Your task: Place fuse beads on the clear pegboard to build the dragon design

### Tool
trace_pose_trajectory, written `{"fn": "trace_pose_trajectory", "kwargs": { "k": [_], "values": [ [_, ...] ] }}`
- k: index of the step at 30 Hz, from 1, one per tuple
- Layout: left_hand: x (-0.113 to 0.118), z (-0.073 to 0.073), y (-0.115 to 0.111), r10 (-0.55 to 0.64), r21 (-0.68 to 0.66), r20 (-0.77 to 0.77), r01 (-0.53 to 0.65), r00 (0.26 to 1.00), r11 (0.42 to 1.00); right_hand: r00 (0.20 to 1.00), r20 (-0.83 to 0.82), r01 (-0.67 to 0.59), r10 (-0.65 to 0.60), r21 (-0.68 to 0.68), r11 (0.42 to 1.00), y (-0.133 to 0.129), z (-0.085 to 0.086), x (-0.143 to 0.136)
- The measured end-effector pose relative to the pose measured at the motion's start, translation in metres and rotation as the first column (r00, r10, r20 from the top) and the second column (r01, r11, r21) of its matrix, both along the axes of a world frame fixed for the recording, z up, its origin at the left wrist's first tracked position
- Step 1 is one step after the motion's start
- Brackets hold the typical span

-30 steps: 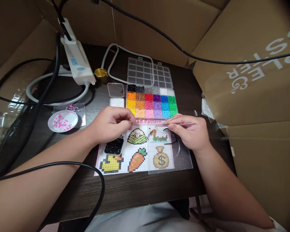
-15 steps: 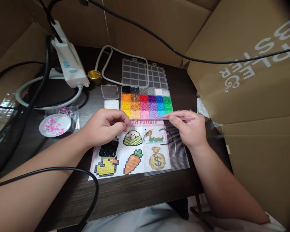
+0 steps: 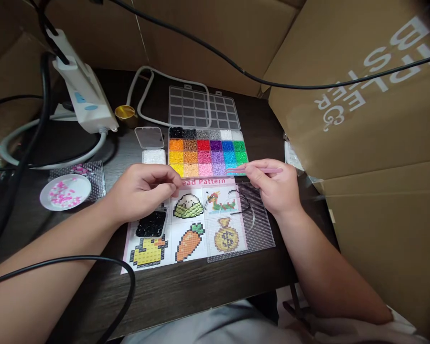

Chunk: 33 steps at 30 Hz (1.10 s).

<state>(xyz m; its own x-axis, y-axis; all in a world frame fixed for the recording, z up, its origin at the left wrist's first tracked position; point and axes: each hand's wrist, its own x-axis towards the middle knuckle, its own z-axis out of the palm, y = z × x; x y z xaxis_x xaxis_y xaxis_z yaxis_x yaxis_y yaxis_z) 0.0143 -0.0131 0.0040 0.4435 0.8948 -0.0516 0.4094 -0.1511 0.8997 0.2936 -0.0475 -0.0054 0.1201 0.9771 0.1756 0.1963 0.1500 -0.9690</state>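
My right hand (image 3: 274, 184) holds pink tweezers (image 3: 267, 170), with their tips over the bottom row of the bead box (image 3: 208, 177), near the purple and light blue beads. My left hand (image 3: 148, 191) is closed, thumb against curled fingers, above the left part of the pattern sheet (image 3: 197, 264); whether anything is pinched there is hidden. Just below it lies a small open case of black beads (image 3: 151, 223). A clear pegboard (image 3: 260, 224) overlaps the sheet's right side and bears a curved row of black beads (image 3: 249, 203).
A small case of white beads (image 3: 153, 156) stands left of the bead box. Further left are a white dish (image 3: 47, 203) of pink and white beads, a gold cup (image 3: 126, 114) and a power strip (image 3: 88, 102). Cardboard walls (image 3: 387, 143) enclose the desk; a black cable (image 3: 131, 286) crosses in front.
The view has shifted, so the desk items appear further left. Relative to the bead box, the tweezers' tips have moved slightly up and right. My left hand keeps its closed shape.
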Motion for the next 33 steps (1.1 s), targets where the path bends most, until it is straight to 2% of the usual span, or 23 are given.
{"fn": "trace_pose_trajectory", "kwargs": {
  "k": [3, 8, 16, 33],
  "values": [
    [0.001, 0.002, -0.001, 0.007, -0.010, 0.006, -0.007, 1.000, 1.000, 0.988, 0.127, -0.090, 0.090, -0.005, 0.996, -0.005, 0.003, -0.007],
    [0.002, 0.004, -0.003, 0.008, -0.053, 0.026, -0.006, 1.000, 0.999, 0.968, 0.179, -0.179, 0.177, -0.005, 0.984, -0.009, 0.002, -0.017],
    [0.004, 0.004, -0.004, 0.000, -0.030, 0.012, 0.001, 1.000, 1.000, 0.954, 0.203, -0.222, 0.222, -0.025, 0.975, -0.007, -0.003, -0.020],
    [0.001, -0.001, -0.004, -0.029, 0.003, 0.046, 0.029, 0.999, 1.000, 0.954, 0.226, -0.196, 0.195, -0.018, 0.980, -0.007, -0.003, -0.019]
  ]
}}
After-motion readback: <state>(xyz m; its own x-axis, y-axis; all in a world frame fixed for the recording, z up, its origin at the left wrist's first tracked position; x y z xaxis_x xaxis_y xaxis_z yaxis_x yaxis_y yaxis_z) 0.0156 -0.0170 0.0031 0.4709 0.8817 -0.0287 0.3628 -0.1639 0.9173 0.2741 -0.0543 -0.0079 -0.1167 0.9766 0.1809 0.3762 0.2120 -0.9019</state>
